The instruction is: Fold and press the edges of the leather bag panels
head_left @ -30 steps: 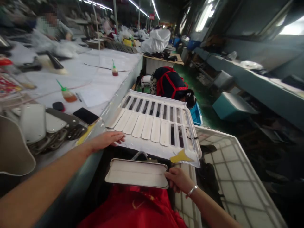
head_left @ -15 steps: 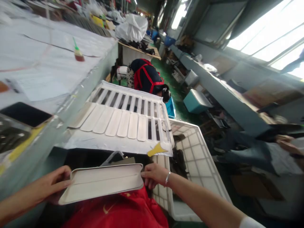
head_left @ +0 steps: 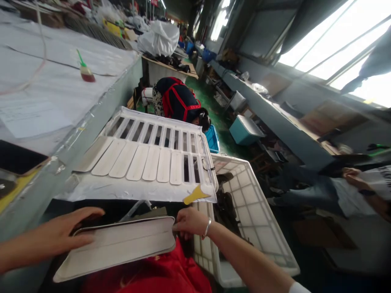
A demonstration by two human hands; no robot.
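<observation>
A long cream panel (head_left: 122, 244) with rounded corners, a dark edge and a lengthwise crease is tilted over the red cloth (head_left: 159, 272) in front of me. My right hand (head_left: 191, 221) pinches its right end. At the left end, my left hand (head_left: 69, 232) has its fingers stretched apart, thumb over the panel's face and slightly blurred; whether it touches is hard to see. Beyond the panel stands a white slotted rack (head_left: 152, 118), where a row of similar cream strips (head_left: 137, 162) lies side by side. A yellow piece (head_left: 195, 195) sits on the rack's near edge.
A white plastic crate (head_left: 250, 195) holding dark pieces stands right of the rack. Left is a covered table with a green-handled brush (head_left: 85, 71), a paper sheet and a dark phone-like slab (head_left: 20, 156). A person (head_left: 177, 97) bends over beyond the rack; another person's arm (head_left: 363, 191) shows at right.
My left hand has loosened from the panel's left end and its fingers have spread. The panel has shifted left and lower in view, its right end still pinched. The whole view has shifted slightly.
</observation>
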